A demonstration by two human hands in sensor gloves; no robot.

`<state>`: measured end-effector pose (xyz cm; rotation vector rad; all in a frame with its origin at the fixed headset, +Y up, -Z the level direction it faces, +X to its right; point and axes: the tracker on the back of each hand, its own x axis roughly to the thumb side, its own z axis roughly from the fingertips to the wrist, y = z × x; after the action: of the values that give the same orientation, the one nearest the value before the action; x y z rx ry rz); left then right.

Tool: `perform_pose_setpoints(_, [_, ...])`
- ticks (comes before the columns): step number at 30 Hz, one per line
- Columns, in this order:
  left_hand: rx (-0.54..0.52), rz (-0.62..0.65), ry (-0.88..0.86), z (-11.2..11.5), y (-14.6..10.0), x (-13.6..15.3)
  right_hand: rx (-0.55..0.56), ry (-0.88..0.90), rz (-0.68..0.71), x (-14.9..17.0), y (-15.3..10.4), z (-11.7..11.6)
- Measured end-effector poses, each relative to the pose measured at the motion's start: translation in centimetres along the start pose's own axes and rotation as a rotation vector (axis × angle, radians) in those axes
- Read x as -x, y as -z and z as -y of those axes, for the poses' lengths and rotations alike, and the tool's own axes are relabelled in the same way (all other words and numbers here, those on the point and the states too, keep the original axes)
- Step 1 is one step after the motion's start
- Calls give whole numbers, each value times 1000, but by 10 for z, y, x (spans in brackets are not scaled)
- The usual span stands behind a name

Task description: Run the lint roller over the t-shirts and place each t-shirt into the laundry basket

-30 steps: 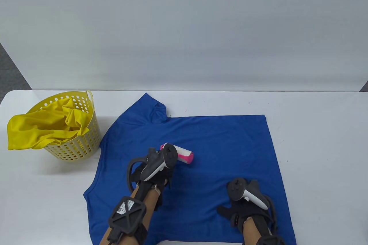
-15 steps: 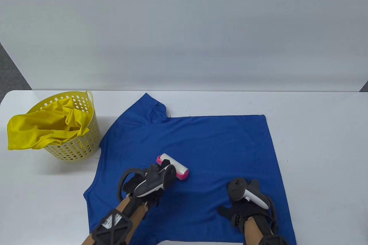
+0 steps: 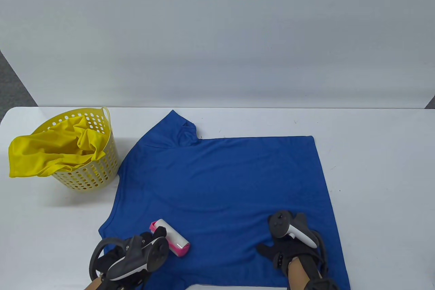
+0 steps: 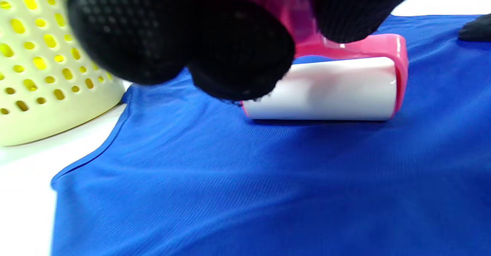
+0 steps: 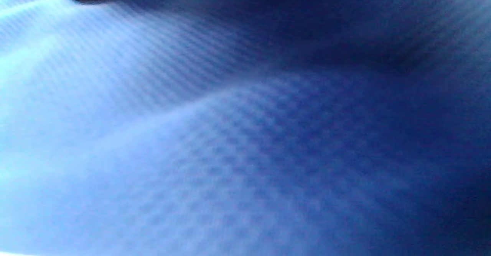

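A blue t-shirt (image 3: 221,181) (image 4: 268,179) (image 5: 245,133) lies flat across the middle of the white table. My left hand (image 3: 149,239) (image 4: 230,37) grips the pink handle of a lint roller (image 3: 171,240) (image 4: 322,89), whose white roll rests on the shirt near its front left corner. Over on the shirt's front right part, my right hand (image 3: 289,239) lies flat with its fingers spread, pressing the cloth down. A yellow laundry basket (image 3: 91,174) (image 4: 42,95) stands at the left with a yellow t-shirt (image 3: 47,157) draped in it and over its rim.
The white table (image 3: 380,167) has bare surface to the right of the shirt and behind it. A grey-white backdrop (image 3: 217,31) rises behind the table. The basket stands just left of the shirt's sleeve.
My left hand has drawn the lint roller across the shirt from its middle toward the front left corner. The right hand has stayed in place on the cloth.
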<state>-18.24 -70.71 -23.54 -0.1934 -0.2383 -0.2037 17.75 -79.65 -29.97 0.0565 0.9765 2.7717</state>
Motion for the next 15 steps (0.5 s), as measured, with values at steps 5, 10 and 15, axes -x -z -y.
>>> perform_pose_setpoints(5, [-5, -33, -13, -18, 55, -27, 0, 0, 0, 0, 0, 0])
perform_pose_setpoints(10, [4, -101, -4, -38, 117, -58, 0, 0, 0, 0, 0, 0])
perform_pose_setpoints(15, [16, -160, -65, -49, 162, -74, -3, 0, 2, 0, 0, 0])
